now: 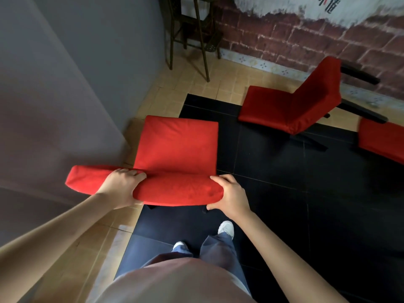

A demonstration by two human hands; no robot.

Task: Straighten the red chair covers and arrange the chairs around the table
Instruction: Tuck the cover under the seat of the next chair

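A chair with a red cover point(175, 147) stands right in front of me, its seat pointing away. My left hand point(122, 186) grips the top of its red backrest point(175, 189) left of the middle, fingers curled over the front. My right hand point(229, 195) grips the backrest's right end, thumb underneath. A second red-covered chair point(290, 106) lies tipped over at the upper right, its black legs pointing toward the brick wall. Part of a third red chair point(380, 141) shows at the right edge. No table top is in view.
A grey wall point(54, 95) runs close along the left of the held chair. A dark wooden stand point(192, 33) stands in the far corner by the brick wall point(306, 33). The floor is black tile point(284, 204) with tan tile point(207, 82) around it. My feet are just behind the chair.
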